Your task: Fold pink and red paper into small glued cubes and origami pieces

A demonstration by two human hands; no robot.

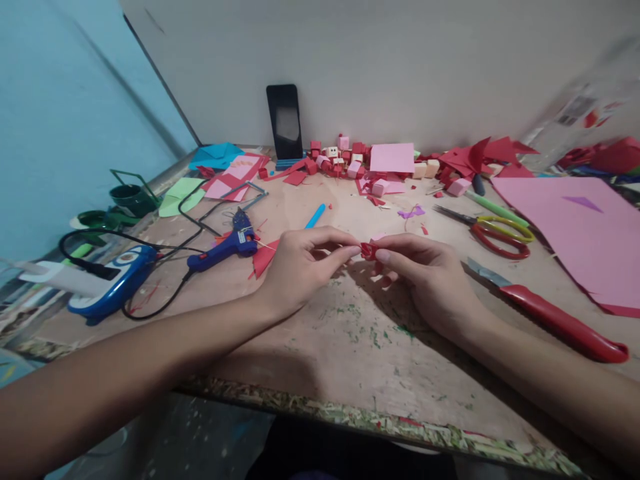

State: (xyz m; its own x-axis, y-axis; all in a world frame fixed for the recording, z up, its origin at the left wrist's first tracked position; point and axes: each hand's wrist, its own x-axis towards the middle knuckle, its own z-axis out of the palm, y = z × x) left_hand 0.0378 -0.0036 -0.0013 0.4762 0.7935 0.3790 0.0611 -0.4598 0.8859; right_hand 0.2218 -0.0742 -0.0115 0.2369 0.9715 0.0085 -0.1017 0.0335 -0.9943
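Over the middle of the wooden table, a small folded piece of red paper (pixel 369 251) is pinched from both sides. My left hand (pixel 313 267) is closed on its left end with thumb and forefinger. On the other end my right hand (pixel 425 270) is closed the same way, its lower fingers curled beneath. The fingertips partly cover the paper, so its full shape is hidden. Behind my left hand lie a blue stick (pixel 315 216) and a red paper scrap (pixel 264 259). Scissors (pixel 500 233) and a red-handled cutter (pixel 555 313) rest right of my right hand.
A blue glue gun (pixel 225 250) lies at left, its cord near a blue power strip (pixel 115 283). A phone (pixel 285 123) leans on the back wall beside several small red and pink paper cubes (pixel 355 168). Large pink paper (pixel 575 233) covers the right side.
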